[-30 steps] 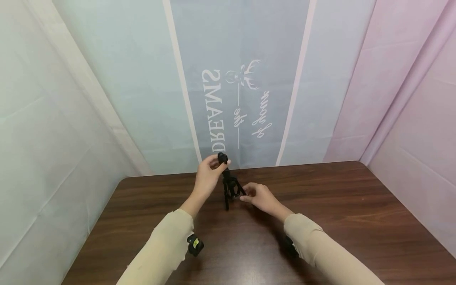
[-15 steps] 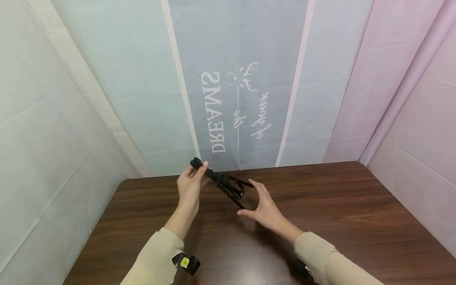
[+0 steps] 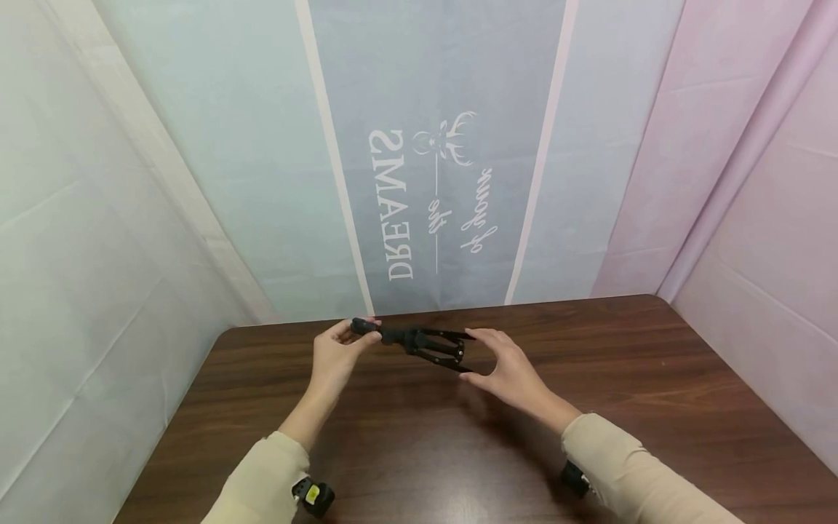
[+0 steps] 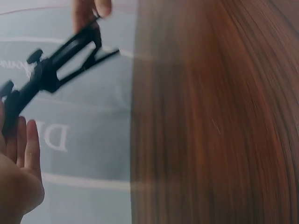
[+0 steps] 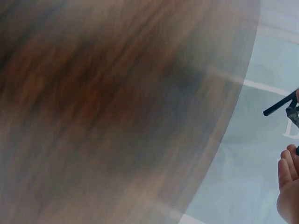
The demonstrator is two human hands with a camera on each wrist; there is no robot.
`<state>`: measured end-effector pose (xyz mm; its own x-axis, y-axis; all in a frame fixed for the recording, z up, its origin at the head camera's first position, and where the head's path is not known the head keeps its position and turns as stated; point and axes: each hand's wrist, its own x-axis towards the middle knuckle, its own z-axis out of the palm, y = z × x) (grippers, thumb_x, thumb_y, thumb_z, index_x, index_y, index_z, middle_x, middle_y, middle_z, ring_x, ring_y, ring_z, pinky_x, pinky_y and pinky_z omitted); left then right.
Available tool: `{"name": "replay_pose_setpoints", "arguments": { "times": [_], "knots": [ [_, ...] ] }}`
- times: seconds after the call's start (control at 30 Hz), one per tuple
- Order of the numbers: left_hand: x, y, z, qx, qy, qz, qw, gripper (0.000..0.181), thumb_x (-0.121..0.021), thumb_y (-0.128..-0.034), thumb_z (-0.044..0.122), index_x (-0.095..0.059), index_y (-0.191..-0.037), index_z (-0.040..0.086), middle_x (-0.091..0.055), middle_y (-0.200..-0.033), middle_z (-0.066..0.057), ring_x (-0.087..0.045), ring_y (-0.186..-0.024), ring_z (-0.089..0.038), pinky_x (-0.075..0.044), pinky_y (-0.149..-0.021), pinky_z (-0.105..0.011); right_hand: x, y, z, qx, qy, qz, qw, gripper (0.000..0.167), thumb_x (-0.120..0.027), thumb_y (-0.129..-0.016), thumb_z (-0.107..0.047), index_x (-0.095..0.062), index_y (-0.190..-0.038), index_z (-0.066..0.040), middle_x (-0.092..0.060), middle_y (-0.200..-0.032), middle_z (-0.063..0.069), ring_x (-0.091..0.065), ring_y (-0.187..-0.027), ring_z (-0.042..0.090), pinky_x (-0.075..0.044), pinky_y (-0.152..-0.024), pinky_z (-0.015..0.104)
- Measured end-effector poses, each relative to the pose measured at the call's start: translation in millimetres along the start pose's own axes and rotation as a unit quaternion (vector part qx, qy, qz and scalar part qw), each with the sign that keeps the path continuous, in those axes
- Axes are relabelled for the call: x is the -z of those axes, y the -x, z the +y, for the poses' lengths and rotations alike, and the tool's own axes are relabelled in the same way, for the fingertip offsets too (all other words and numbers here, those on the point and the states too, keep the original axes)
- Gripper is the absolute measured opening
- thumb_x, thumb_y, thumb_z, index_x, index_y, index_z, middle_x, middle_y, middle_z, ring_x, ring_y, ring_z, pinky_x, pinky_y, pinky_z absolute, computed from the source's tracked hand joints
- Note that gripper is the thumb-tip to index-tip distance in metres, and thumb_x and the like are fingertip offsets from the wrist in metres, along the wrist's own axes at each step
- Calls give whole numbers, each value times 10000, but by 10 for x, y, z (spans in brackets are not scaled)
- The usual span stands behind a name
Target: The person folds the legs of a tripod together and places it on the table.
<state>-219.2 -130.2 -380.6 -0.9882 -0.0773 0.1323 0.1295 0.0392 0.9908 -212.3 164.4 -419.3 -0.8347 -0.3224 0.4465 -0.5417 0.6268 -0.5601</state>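
Observation:
A small black tripod (image 3: 411, 340) is held in the air above the table's far part, lying nearly level with its legs partly spread to the right. My left hand (image 3: 332, 362) pinches its head end between thumb and fingers. At the other end, my right hand (image 3: 515, 371) spans the legs, thumb on the lower leg tip and fingers on the upper one. The left wrist view shows the tripod (image 4: 46, 74) tilted, with knobs on its side. Only part of my right hand (image 5: 290, 186) and one tripod leg (image 5: 279, 103) appear in the right wrist view.
The dark wooden table (image 3: 419, 451) reaches back to a printed cloth backdrop (image 3: 439, 87). Pale cloth walls stand at the left (image 3: 85, 255) and right (image 3: 759, 255). A black wrist camera (image 3: 316, 496) hangs at the left sleeve.
The tripod has swung from nearly upright to almost level, its head end moving left and down. My left hand has moved left, my right hand right, with its fingers spread wider around the legs.

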Motion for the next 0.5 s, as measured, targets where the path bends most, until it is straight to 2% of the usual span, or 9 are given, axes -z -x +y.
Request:
{"name": "replay_pose_setpoints", "arguments": {
  "times": [0.1,0.2,0.3,0.4,0.5],
  "knots": [
    [89,-4,-46,-160,-394,-229,9988,358,-851,-777,122,-737,-1092,-5,-738,-1061,-81,-690,-975,-155,-570,-821,-290,62,-21,32,209,136,-50,9997,709,-905,-726,-176,-594,-1345,-27,-608,-1290,124,-552,-1206,315,-466,-994,511],
    [161,-4,-96,-235,-783,-403,9958,336,-861,-752,98,-759,-1066,32,-732,-1038,-95,-706,-905,-187,-586,-787,-344,118,-37,48,382,245,-85,9989,674,-912,-716,-174,-626,-1311,-35,-628,-1247,97,-577,-1147,264,-510,-937,464],
    [213,-7,-157,-239,-932,-577,9937,351,-868,-738,86,-763,-1070,43,-726,-1000,-110,-719,-824,-219,-593,-757,-395,159,-48,50,462,348,-153,9982,654,-915,-713,-189,-645,-1292,-51,-642,-1221,72,-586,-1125,243,-524,-912,451],
    [245,-12,-211,-273,-1101,-688,9912,363,-882,-726,112,-769,-1068,61,-722,-952,-92,-716,-797,-204,-594,-731,-363,184,-64,56,462,406,-257,9978,653,-917,-711,-203,-652,-1290,-56,-653,-1209,56,-582,-1123,235,-521,-914,451],
    [260,-31,-284,-327,-1452,-751,9860,350,-893,-719,154,-782,-1047,106,-717,-893,-54,-710,-763,-190,-576,-683,-306,189,-82,77,406,469,-338,9975,654,-917,-710,-203,-653,-1291,-59,-654,-1209,58,-579,-1125,241,-518,-918,457]
  ]
}}
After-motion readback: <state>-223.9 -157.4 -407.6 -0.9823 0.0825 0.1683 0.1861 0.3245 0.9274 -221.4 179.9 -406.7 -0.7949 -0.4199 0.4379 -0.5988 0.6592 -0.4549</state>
